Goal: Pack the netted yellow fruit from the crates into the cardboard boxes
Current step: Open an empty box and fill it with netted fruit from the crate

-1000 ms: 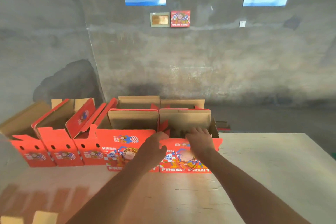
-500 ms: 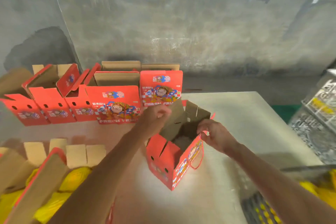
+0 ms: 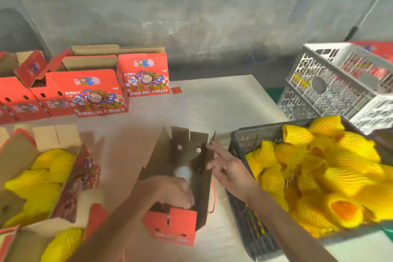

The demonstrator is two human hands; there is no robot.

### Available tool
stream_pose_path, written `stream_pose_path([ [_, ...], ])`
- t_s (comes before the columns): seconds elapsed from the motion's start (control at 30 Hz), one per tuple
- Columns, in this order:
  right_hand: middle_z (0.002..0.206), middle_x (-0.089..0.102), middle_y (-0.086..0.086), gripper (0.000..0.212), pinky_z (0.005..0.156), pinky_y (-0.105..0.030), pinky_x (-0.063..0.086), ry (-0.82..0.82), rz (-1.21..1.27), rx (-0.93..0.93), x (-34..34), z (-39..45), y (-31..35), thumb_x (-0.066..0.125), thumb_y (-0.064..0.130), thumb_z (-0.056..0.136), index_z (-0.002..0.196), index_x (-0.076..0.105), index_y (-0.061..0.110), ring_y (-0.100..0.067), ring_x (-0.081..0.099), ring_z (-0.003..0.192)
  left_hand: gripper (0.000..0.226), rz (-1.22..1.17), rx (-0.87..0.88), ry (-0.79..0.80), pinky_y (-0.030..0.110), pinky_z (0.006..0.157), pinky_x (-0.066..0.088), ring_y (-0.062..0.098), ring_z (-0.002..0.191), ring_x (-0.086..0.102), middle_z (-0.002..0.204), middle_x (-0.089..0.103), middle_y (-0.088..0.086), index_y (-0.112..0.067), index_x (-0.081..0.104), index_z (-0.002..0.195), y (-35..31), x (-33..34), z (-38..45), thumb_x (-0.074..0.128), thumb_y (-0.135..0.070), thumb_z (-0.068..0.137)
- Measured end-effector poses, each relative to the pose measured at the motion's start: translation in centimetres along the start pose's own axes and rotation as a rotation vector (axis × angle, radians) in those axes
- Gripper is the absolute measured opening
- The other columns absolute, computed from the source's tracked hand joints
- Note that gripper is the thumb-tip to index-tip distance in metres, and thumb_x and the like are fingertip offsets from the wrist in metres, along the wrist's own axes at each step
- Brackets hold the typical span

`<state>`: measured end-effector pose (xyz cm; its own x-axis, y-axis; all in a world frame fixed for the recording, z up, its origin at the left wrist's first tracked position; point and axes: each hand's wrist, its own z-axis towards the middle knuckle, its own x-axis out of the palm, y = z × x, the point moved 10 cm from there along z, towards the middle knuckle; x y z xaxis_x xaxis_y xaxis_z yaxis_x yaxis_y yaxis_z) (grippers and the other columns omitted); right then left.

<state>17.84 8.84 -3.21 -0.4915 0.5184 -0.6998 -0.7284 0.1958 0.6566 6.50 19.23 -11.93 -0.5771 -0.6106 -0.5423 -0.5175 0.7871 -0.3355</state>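
Your left hand (image 3: 174,192) reaches into the open red box (image 3: 176,193) on the table (image 3: 223,104), fingers curled over its near flap. Your right hand (image 3: 229,169) rests spread-fingered on its right wall. Netted fruit (image 3: 319,172) fills the dark crate (image 3: 248,215) just right.

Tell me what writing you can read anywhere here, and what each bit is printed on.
"FRESH FRUIT": front of the closed red cardboard box by the wall.
"FRESH FRUIT": front of the red cardboard box nearer the camera.
Small characters above both cartoon pictures: too blurred to read.
Dark marks on the white plastic crate: unreadable.
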Motion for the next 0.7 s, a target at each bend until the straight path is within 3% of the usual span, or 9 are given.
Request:
stream_pose_path([
  [0.07,0.154,0.049,-0.005,0.028,0.12,-0.038,0.037,-0.029,-0.061,0.051,-0.1,-0.7,-0.1,0.053,-0.01,0.094,0.101,0.077,0.002,-0.018,0.033,0.152,0.028,-0.127,-0.049,0.028,0.035,0.086,0.06,0.02,0.094,0.074,0.108,0.076,-0.002,-0.031,0.073,0.107,-0.6,2.3,-0.8,0.067,-0.036,0.08],
  [0.17,0.15,0.055,-0.01,0.032,0.121,-0.038,0.034,-0.061,-0.095,0.063,-0.5,-1.3,0.6,0.046,-0.004,0.097,0.112,0.074,-0.003,-0.023,0.033,0.154,0.032,-0.224,-0.081,0.071,0.037,0.073,0.052,0.025,0.071,0.067,0.084,0.075,-0.001,-0.028,0.071,0.095,-0.8,6.2,-1.1,0.073,-0.048,0.071],
  [0.23,0.128,0.067,-0.018,0.04,0.121,-0.046,0.035,-0.11,-0.098,0.027,-1.3,-1.7,1.2,0.034,0.005,0.095,0.102,0.072,-0.006,-0.033,0.051,0.139,0.031,-0.167,-0.053,0.023,0.032,0.073,0.047,0.018,0.074,0.063,0.081,0.07,-0.012,-0.033,0.073,0.09,-0.7,8.0,-1.1,0.062,-0.059,0.077],
  [0.3,0.123,0.065,-0.025,0.045,0.124,-0.048,0.027,-0.081,-0.145,0.103,-0.8,-1.9,0.6,0.03,0.016,0.097,0.101,0.067,-0.009,-0.036,0.051,0.135,0.028,-0.162,-0.032,-0.097,0.027,0.073,0.046,0.008,0.082,0.065,0.081,0.067,-0.021,-0.048,0.072,0.088,-0.2,8.8,-1.5,0.052,-0.067,0.081],
  [0.37,0.152,0.045,-0.027,0.051,0.129,-0.044,0.009,0.053,-0.325,0.258,1.8,-2.2,-1.0,0.039,0.028,0.103,0.132,0.053,-0.011,-0.036,0.023,0.154,0.03,-0.158,-0.047,-0.224,0.024,0.07,0.044,0.001,0.083,0.063,0.081,0.064,-0.024,-0.058,0.067,0.092,0.5,8.8,-2.2,0.046,-0.074,0.079],
  [0.43,0.166,0.018,-0.03,0.079,0.129,-0.05,-0.001,0.189,-0.553,0.345,4.8,-3.0,-2.5,0.042,0.045,0.102,0.156,0.023,-0.009,-0.044,-0.003,0.157,0.035,-0.136,-0.046,-0.326,0.023,0.068,0.043,-0.002,0.082,0.062,0.079,0.063,-0.027,-0.057,0.063,0.098,0.8,8.8,-2.8,0.042,-0.078,0.08],
  [0.57,0.164,-0.013,-0.035,0.097,0.125,-0.054,-0.012,0.278,-0.582,0.454,8.8,-4.7,-4.4,0.037,0.058,0.102,0.159,-0.007,-0.006,-0.048,-0.018,0.154,0.055,-0.029,0.015,-0.532,0.02,0.06,0.038,-0.005,0.069,0.063,0.072,0.065,-0.027,-0.039,0.057,0.096,-0.1,8.3,-3.4,0.047,-0.088,0.073],
  [0.63,0.164,-0.011,-0.037,0.09,0.128,-0.053,-0.002,0.297,-0.373,0.52,10.1,-4.8,-5.2,0.041,0.043,0.104,0.158,-0.009,-0.008,-0.049,-0.011,0.155,0.072,0.01,0.024,-0.593,0.022,0.066,0.04,0.003,0.087,0.067,0.092,0.07,-0.021,-0.041,0.055,0.12,-0.8,8.0,-3.2,0.048,-0.091,0.069],
  [0.7,0.164,0.014,-0.033,0.078,0.121,-0.049,0.028,0.39,-0.124,0.574,11.4,-5.0,-5.0,0.046,0.02,0.1,0.158,0.0,-0.005,-0.048,0.022,0.15,0.076,0.054,0.028,-0.625,0.027,0.071,0.045,0.01,0.091,0.067,0.097,0.07,-0.016,-0.04,0.051,0.128,-1.6,7.8,-3.0,0.048,-0.088,0.069],
])
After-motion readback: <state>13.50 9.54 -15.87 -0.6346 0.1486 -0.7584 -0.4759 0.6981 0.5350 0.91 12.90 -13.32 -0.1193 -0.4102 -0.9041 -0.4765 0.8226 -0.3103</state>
